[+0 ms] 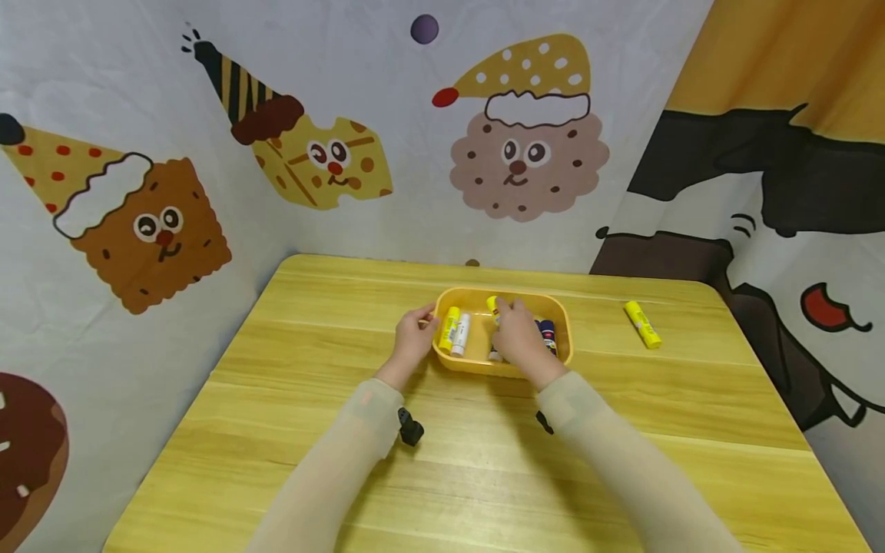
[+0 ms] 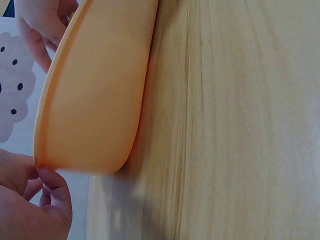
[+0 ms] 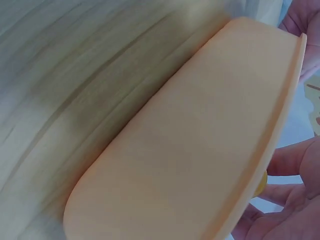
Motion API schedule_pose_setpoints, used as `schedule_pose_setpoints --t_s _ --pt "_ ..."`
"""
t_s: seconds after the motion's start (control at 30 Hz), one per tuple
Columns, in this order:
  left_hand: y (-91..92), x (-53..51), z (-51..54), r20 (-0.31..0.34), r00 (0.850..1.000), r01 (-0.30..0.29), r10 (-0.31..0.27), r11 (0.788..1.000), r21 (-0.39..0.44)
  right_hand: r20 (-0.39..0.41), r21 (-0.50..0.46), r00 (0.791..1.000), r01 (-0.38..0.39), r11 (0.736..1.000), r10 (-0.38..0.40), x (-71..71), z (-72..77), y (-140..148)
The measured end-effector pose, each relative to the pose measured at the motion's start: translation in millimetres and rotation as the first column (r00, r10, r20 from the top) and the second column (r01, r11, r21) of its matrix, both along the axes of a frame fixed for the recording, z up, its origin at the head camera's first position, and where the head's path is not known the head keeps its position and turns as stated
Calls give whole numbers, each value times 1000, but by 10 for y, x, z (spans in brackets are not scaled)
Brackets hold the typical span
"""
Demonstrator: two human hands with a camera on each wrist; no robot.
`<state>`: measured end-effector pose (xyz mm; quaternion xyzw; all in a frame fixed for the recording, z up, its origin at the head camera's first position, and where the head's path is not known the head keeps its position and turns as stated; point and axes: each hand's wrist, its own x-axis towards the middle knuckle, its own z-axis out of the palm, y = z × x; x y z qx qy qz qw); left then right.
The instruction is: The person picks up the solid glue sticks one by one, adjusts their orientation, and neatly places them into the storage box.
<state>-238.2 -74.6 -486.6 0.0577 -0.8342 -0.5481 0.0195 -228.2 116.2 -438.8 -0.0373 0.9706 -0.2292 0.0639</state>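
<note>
A yellow-orange plastic basket (image 1: 503, 369) stands on the table. My left hand (image 1: 415, 336) pinches its left rim between thumb and fingers, as the left wrist view shows. Over the basket's middle, my right hand (image 1: 522, 336) grips a yellow glue stick (image 1: 493, 305); only its yellow end shows in the right wrist view, between the fingers. Inside at the left lie a yellow glue stick (image 1: 449, 329) and a white glue stick (image 1: 461, 335), side by side. Dark blue sticks (image 1: 548, 336) lie at the right end, partly hidden by the right hand. A pale-ended stick (image 1: 495, 354) shows below that hand.
Another yellow glue stick (image 1: 642, 325) lies on the wooden table (image 1: 470, 491), to the right of the basket. A cloth with cartoon figures (image 1: 415, 230) hangs behind the table and at its sides. Black wrist devices (image 1: 410, 428) sit at both cuffs.
</note>
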Motion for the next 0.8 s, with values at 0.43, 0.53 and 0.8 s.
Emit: schedule_pose_setpoints --t_s 0.43,0.53,0.8 --pt "-8 -8 -8 -12 1000 -3 3 1000 3 52 81 998 15 997 -19 -39 -116 -210" --pt "-7 -12 -4 -19 1000 -4 5 1000 6 86 91 996 31 995 -39 -62 -122 -250" --pt "-5 -19 -16 -3 1000 2 -2 1000 5 142 158 988 32 987 -55 -78 -104 -310"
